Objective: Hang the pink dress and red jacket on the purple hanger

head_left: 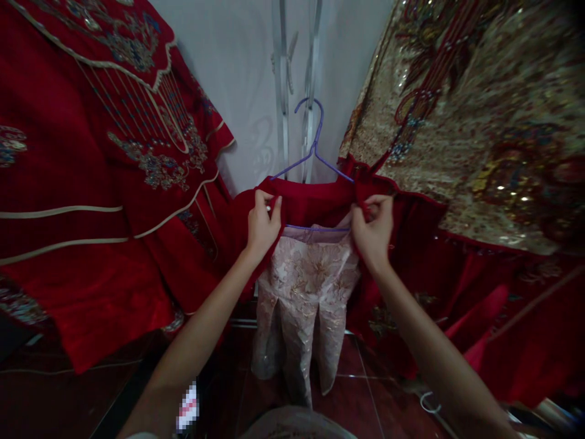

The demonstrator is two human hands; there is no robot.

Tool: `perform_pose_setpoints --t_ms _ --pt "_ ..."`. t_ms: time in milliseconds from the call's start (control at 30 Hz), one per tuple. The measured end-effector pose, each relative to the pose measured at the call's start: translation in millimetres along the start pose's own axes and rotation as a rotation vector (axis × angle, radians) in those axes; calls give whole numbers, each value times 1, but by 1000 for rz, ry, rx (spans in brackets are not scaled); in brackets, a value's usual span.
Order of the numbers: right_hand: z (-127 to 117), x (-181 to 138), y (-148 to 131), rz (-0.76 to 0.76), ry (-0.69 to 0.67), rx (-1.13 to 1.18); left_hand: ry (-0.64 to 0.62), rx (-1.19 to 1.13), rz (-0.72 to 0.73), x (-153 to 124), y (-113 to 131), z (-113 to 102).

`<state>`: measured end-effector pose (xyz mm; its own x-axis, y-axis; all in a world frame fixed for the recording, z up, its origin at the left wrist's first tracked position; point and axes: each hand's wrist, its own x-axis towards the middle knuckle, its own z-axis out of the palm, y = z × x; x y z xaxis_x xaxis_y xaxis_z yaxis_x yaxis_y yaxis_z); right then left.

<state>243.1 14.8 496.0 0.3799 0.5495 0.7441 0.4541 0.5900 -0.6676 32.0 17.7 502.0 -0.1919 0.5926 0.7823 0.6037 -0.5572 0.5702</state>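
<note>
A purple wire hanger [315, 131] hangs at the middle, with a red jacket [311, 198] over its shoulders. Inside the jacket's opening, a pale pink brocade skirt [315, 262] with a floral pattern hangs at the hanger's lower bar. My left hand [265, 222] pinches the jacket's left front edge; a ring shows on a finger. On the other side, my right hand [373, 228] is closed on the right front edge, beside the skirt's waistband. Both edges are held apart, so the skirt shows between them.
Red embroidered garments [132, 152] hang close on the left. A gold sequined garment [493, 122] with red trim hangs on the right. Behind the hanger stand metal uprights [283, 73] against a pale wall. The floor [361, 402] is dark red tile.
</note>
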Motion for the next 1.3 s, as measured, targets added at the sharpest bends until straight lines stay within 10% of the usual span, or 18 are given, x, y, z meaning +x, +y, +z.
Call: perform_pose_setpoints --t_ms 200,700,1300 --pt "46 -60 -25 82 -474 398 -201 -360 -44 -34 31 15" --pt "6 -60 -37 144 -540 396 81 -579 -293 -74 34 13" --pt "-2 -55 -45 -46 -394 231 -262 -185 -18 -68 49 -17"
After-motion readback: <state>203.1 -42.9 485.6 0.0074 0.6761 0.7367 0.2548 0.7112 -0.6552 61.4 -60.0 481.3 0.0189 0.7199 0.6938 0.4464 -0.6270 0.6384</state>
